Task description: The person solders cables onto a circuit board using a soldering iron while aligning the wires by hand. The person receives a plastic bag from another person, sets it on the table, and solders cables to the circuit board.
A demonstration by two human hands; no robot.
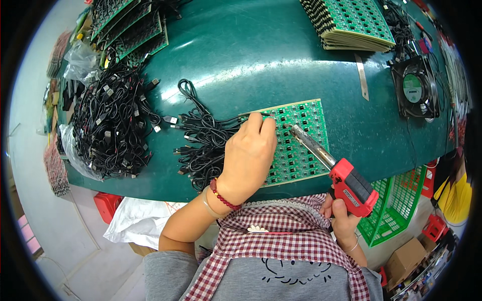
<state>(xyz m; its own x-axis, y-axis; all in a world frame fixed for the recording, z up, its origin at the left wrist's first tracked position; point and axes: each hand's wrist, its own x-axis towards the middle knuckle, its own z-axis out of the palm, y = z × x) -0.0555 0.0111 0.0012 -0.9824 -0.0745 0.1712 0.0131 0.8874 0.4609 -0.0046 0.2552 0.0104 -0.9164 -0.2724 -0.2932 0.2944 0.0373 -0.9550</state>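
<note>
Working over the green circuit board point(292, 158), we have both hands at it, and it lies flat on the worktop point(226, 65) just in front of our checked apron point(281, 226). Our left hand point(251, 155) covers the board's left part, its fingertips pinched together on a thin black cable point(236, 119) at the board's far left portion; the exact grip is hidden behind the fingers. Our right hand point(344, 215), at the near right of the board, is wrapped around the handle of a red soldering gun point(351, 188). The gun's metal barrel slants over the board toward the left fingertips; we cannot tell whether its tip touches.

Just left of the board we have a loose bundle of black cables point(198, 138), and farther left of it a big heap of cables point(113, 120) with metal plugs showing. Beyond the board to the right stands a stack of green boards point(359, 22), with a flat metal strip point(361, 78) between the two. Well to the board's right sits a black fan point(415, 88). Off the worktop, to the near right of the board, we see a green basket point(391, 205).
</note>
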